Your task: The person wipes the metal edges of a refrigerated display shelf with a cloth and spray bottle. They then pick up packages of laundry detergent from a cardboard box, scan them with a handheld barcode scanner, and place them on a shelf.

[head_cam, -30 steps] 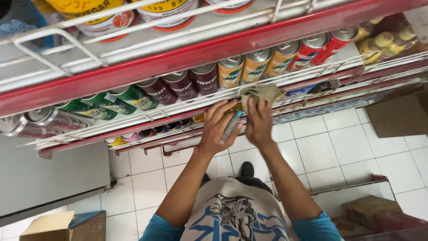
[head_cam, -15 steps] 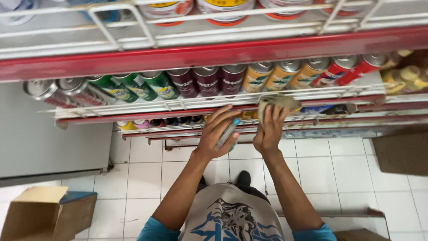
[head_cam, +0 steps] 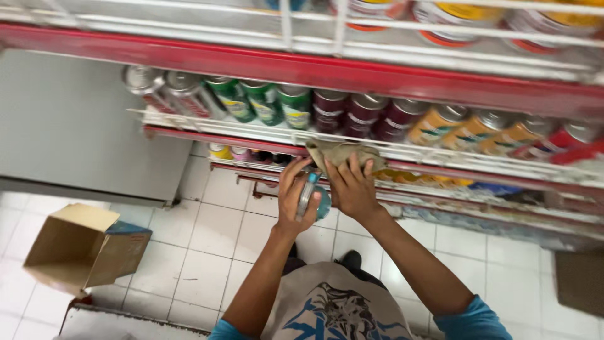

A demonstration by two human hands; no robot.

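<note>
I observe a can (head_cam: 308, 196), silver-sided with a blue-green end, held tilted in my left hand (head_cam: 294, 200), whose fingers are wrapped closed around its body. Touching the can from the other side is my right hand (head_cam: 353, 189), fingers spread and pressed over a crumpled brownish cloth (head_cam: 340, 153). The cloth bunches up just above the right hand and lies against the white wire rail of the shelf (head_cam: 440, 158) directly ahead of both hands.

Beyond the hands, on that shelf, cans lie in a row: green cans (head_cam: 264, 102) up and to the left, dark maroon cans (head_cam: 365, 115) straight above, orange cans (head_cam: 472, 129) to the right. Below the hands is white tiled floor (head_cam: 207, 252). Well to the left of the left hand an open cardboard box (head_cam: 85, 249) stands on the floor.
</note>
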